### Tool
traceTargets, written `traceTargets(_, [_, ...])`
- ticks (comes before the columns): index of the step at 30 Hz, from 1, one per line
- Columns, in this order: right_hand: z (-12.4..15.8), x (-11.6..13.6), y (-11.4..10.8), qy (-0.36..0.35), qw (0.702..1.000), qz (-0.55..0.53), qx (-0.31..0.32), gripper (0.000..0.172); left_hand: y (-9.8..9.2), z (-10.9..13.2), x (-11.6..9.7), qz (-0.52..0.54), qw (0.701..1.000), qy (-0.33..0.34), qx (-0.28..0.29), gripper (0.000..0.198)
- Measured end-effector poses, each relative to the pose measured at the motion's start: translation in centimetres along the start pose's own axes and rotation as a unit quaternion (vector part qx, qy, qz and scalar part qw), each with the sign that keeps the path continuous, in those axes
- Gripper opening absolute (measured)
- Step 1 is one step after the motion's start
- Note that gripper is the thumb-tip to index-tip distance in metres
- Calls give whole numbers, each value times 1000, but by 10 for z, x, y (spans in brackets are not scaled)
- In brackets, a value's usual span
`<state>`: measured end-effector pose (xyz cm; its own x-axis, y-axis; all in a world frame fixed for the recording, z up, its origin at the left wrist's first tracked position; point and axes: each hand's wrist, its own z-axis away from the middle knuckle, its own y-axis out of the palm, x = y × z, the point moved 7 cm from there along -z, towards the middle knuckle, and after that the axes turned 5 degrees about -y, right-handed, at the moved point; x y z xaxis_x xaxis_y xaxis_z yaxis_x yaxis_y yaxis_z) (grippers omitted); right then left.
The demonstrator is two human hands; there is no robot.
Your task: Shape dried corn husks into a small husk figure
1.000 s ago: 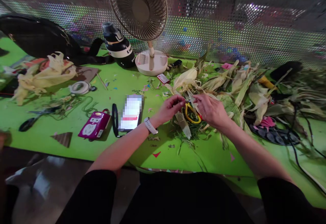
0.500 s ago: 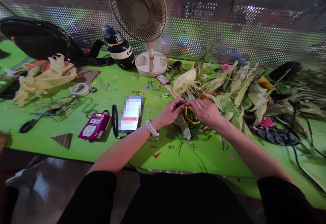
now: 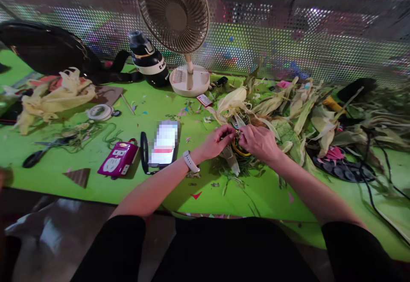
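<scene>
Both hands have been drawn together since the earlier frames: the gap that lay between them has been closed, and the fingertips are now met over the green table (image 3: 134, 179). The left hand (image 3: 218, 141) and the right hand (image 3: 259, 142) are each curled, and each grip is pinched shut on a thin strand (image 3: 236, 134) held where the fingertips touch; most of it is hidden by the fingers. From this it is judged that the work has been narrowed to one small point held by both hands at once.

Just beneath the right hand a yellow handle loop (image 3: 237, 150) is seen lying on the table, and a pale husk piece (image 3: 231, 159) is laid beside it, below the left hand. A white watch (image 3: 190, 161) is worn on the left wrist.

Corn husks (image 3: 307, 107) are heaped to the right, and a smaller husk pile (image 3: 54, 98) is left at the far left. A phone (image 3: 165, 142), a magenta socket block (image 3: 118, 158), black scissors (image 3: 45, 148) and a tape roll (image 3: 101, 111) are spread to the left. A desk fan (image 3: 174, 13) and a dark bottle (image 3: 147, 60) are stood at the back, before a perforated metal wall (image 3: 304, 30).
</scene>
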<state>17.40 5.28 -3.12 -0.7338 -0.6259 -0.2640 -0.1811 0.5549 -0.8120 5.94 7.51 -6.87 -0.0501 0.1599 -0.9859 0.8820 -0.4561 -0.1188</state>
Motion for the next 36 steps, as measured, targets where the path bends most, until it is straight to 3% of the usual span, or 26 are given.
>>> traceTargets(9, [2, -6, -2, 26, 999, -19, 14, 17, 3, 2, 1, -25, 999, -13, 26, 18])
traceTargets(12, [7, -31, -14, 95, 992, -75, -27, 20, 0, 2, 5, -1, 999, -35, 23, 21])
traceTargets(14, [11, -49, -22, 160, 970, -170, -66, 17, -4, 0, 7, 42, 998, -42, 0, 23])
traceTargets(17, [9, -52, -20, 186, 945, -267, -32, 19, -4, -2, 4, 64, 997, -23, -24, 29])
traceTargets(24, [2, -31, 4, 157, 898, -404, 80, 21, -3, 3, -8, -86, 993, 58, -65, 21])
traceTargets(31, [6, -13, 17, 39, 948, -250, 192, 28, 4, 8, -13, -185, 973, 120, -65, 10])
traceTargets(36, [10, -11, 24, 22, 960, -175, 219, 25, 9, 9, -12, -197, 973, 111, -40, 12])
